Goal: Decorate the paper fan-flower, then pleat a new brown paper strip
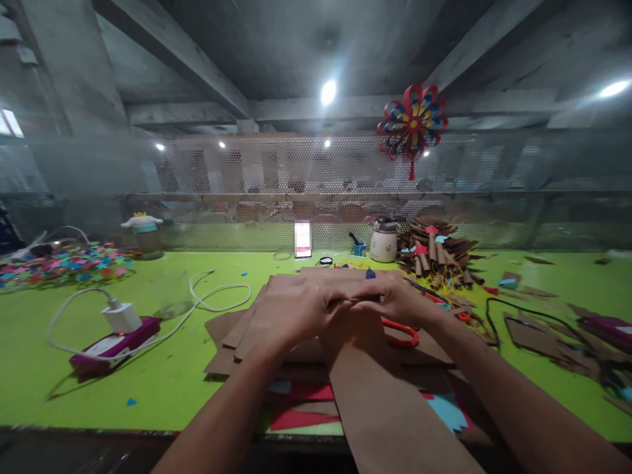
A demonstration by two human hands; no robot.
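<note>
A long strip of brown paper [380, 395] hangs from both hands down toward the near table edge. My left hand [313, 313] pinches its far end from the left, fingers closed. My right hand [388, 297] holds the same end from the right, thumb and fingers pressed together, close to the left fingertips. Under the hands lies a stack of brown paper sheets [266, 313]. Red-handled scissors [402, 334] rest on the stack beneath the right hand, their blades hidden. Red paper pieces [303, 418] and light blue ones [449, 411] stick out below the stack.
On the green table [182, 382], a purple power strip [116, 345] with a white charger and cable lies left. Colourful stars [74, 263] are heaped far left. A phone [303, 238], a bottle [384, 241] and a pile of rolled brown pieces [437, 253] stand at the back.
</note>
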